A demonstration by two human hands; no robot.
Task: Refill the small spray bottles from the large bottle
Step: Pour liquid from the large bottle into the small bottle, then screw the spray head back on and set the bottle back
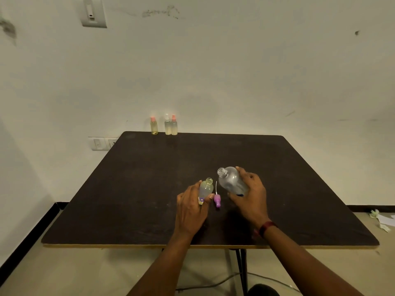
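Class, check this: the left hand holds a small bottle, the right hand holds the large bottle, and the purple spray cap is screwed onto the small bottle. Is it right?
No. The head view shows the purple spray cap lying on the table between the hands, off the small bottle. The rest stands: the left hand holds it, the right hand holds the large bottle.

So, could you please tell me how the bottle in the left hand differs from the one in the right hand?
The small bottle in the left hand is yellowish and roughly upright. The large bottle in the right hand is clear, bigger and tilted toward it. Both are uncapped, each gripped by one hand.
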